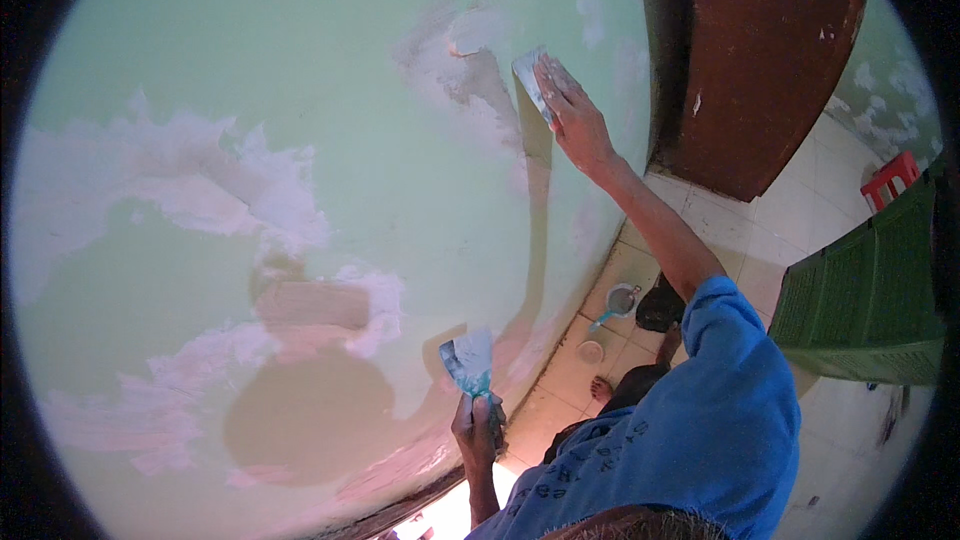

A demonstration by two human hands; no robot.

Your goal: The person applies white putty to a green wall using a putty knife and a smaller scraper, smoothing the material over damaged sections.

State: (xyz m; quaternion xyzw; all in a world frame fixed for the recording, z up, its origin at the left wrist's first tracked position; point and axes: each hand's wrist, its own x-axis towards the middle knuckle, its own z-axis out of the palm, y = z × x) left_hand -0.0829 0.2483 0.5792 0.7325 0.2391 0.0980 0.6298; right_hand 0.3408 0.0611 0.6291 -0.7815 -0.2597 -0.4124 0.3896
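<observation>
In my right hand (574, 118) is a thin flat plate (527, 72), pale and smeared with putty, its exact kind unclear. My fingers press along it near the green wall (400, 210), right of a whitish-grey putty patch (475, 80). Lower down, my left hand (478, 425) grips the handle of a putty knife (470, 355). Its broad blade points up, coated with whitish filler, with teal showing near the handle. Another broad filler patch (190, 175) spreads over the wall's left side.
A small bucket (621, 299) with a blue-handled tool stands on the tiled floor (560, 380), near a dark bag (657, 307) and a pale round lid or dish (590, 352). Brown wooden furniture or a door (765, 40), a red stool (890, 181) and green slatted plastic furniture (865, 295) are at right.
</observation>
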